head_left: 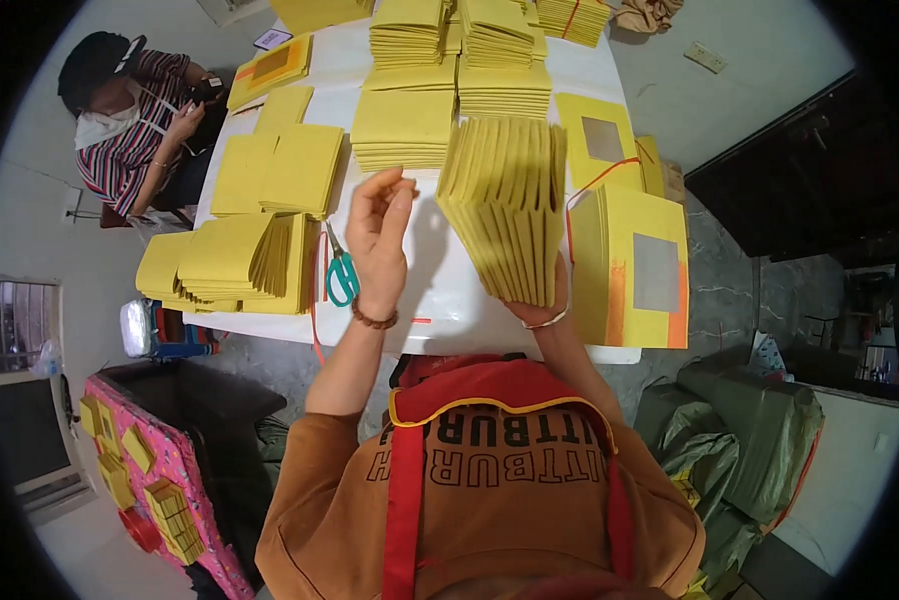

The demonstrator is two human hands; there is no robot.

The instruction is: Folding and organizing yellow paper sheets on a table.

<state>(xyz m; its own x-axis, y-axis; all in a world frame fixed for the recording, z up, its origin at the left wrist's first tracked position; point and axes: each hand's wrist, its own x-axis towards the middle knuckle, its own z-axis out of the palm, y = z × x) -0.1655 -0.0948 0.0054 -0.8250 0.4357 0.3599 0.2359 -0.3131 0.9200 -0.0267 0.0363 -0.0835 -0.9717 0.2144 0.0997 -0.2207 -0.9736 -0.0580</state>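
- Holding the fanned yellow stack (504, 205) above the white table (439, 300), the right hand (554, 290) grips its near end; most fingers are hidden, so their spread cannot be told.
- Left hand (381, 235): empty, fingers loosely curled, thumb near the fingertips.
- A steady right-hand hold, with the left squaring loose edges, would probably keep the folds even.
- Just left lie teal-handled scissors (342, 278); yellow piles (404, 125) stand on the far side.
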